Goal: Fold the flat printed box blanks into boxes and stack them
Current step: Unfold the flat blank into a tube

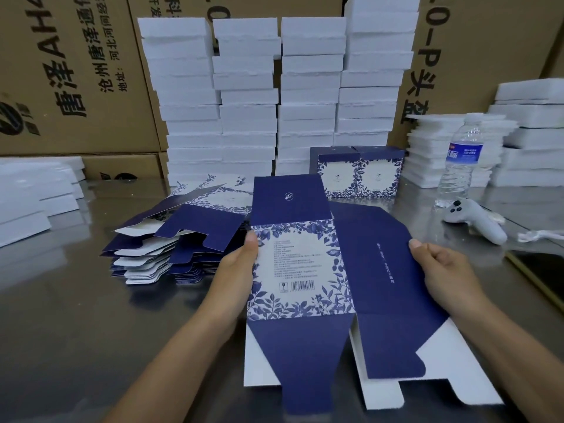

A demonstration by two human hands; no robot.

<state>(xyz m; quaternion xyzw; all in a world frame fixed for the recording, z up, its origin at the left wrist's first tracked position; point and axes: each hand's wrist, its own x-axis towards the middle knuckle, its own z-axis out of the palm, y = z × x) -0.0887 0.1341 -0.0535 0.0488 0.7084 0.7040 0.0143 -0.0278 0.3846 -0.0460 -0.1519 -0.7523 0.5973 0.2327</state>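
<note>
I hold one navy and white floral box blank (308, 270) above the steel table, partly opened into a sleeve with its flaps hanging toward me. My left hand (235, 270) grips its left edge, thumb on the printed panel. My right hand (442, 270) grips the right edge of the plain navy panel. A messy pile of flat blanks (171, 239) lies to the left of my left hand. Two folded boxes (357, 172) stand side by side behind the blank.
Tall stacks of white foam blocks (274, 96) rise at the back before brown cartons (76, 74). More white foam lies at left (33, 193) and right (518, 141). A water bottle (460, 163) and a white controller (476, 221) sit on the table (76, 315) at right.
</note>
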